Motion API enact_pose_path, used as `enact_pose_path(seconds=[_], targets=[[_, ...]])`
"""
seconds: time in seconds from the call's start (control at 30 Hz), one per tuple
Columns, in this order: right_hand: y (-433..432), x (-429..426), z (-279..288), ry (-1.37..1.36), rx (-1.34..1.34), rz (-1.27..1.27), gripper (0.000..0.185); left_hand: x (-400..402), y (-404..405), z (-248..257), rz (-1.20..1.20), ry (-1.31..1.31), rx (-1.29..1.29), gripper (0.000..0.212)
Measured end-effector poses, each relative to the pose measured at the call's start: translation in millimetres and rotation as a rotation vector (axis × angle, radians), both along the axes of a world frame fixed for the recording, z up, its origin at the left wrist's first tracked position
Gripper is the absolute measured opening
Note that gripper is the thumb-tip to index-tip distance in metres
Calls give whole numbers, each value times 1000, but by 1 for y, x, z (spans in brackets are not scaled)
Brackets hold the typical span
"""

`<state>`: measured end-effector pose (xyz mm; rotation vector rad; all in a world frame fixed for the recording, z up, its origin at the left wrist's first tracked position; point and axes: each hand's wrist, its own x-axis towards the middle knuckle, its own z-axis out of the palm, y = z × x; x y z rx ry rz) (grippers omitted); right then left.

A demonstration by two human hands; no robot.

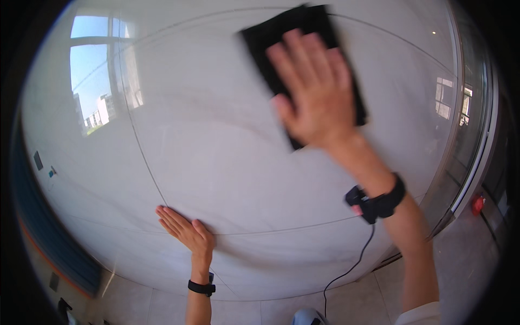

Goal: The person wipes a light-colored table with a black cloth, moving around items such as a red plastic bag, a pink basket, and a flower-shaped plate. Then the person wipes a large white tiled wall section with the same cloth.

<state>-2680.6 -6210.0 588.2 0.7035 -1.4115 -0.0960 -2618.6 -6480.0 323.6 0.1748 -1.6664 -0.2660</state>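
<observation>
My right hand [319, 91] lies flat, fingers slightly spread, over a black cloth [264, 38] and holds it against a glossy pale marble-look tiled wall [227, 170]. Both the hand and the cloth are blurred. The palm hides the middle of the cloth, whose edges show on all sides of it. Lower and to the left, my left hand [187, 231] rests on the same wall near a crossing of tile joints, with nothing in it. Each wrist wears a black strap; a device [367, 205] with a thin black cable [349, 268] is on the right one.
A glass sliding door [467, 118] in a metal frame borders the wall on the right. A dark blue curtain [53, 227] hangs at far left, near a grey wall plate [38, 160]. Tiled floor [239, 310] runs below. A red object [478, 204] sits by the door.
</observation>
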Motion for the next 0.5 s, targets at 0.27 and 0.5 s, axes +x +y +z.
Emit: enact_pose_path(seconds=[0.27, 0.5], targets=[[254, -54, -57, 57, -479, -93, 52, -6, -10, -22, 17, 26, 139, 61], [354, -83, -180, -26, -845, -194, 55, -13, -13, -20, 31, 75, 122, 62]])
